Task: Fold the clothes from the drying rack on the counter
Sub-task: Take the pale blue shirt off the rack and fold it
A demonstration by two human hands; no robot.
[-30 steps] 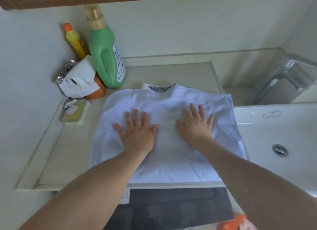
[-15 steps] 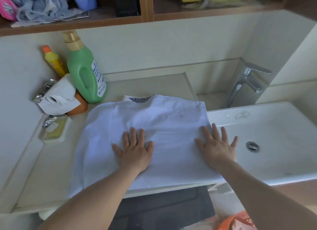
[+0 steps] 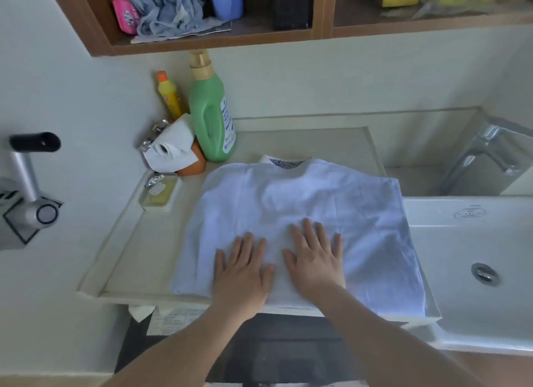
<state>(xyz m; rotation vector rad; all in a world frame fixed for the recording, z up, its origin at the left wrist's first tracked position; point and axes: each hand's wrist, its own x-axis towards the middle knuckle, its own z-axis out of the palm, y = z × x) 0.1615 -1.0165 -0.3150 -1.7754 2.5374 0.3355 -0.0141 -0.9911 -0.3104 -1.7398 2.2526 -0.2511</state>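
A pale cream stone tabletop (image 3: pixel 150 259) sits next to a big white sink (image 3: pixel 473 323) with a shiny metal tap (image 3: pixel 487 152). A folded white cloth shirt (image 3: pixel 360 213) lies flat on the tabletop, and its right edge is right by the sink. A bit of blue pattern shows at its collar, on the far side.

A brown wooden shelf (image 3: pixel 213 44) hangs on the wall above, with a grey rag and other small things in it.

Both hands press flat on the near part of the shirt, side by side, with fingers straight and spread. The left hand (image 3: pixel 242 274) and the right hand (image 3: pixel 315 259) hold nothing.

At the back left corner stands a tall green plastic bottle (image 3: pixel 212 121) with a gold cap. A small yellow bottle (image 3: pixel 168 96) with an orange cap is behind it. A white paper roll (image 3: pixel 170 150) sits just beside them, and a little soap dish (image 3: pixel 160 191) is near it.
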